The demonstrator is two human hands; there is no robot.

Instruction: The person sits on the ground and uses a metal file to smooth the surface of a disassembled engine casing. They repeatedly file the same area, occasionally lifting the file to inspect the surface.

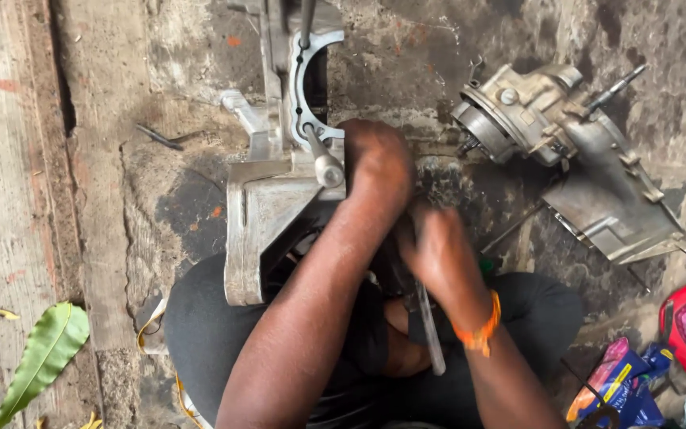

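The aluminium engine casing (267, 214) is standing near centre on the stained floor (160, 191), its long axis running near to far. The left hand (376, 163) is bracing its right edge, grip closed on it. Just right, the right hand (432, 254) is clasping a slim metal tool (430, 334); a second casing (565, 151) is lying farther right.

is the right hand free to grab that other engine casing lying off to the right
Probably not right away. The right hand is closed around a metal tool, so it is occupied. The second engine casing lies on open ground with nothing between it and that hand.
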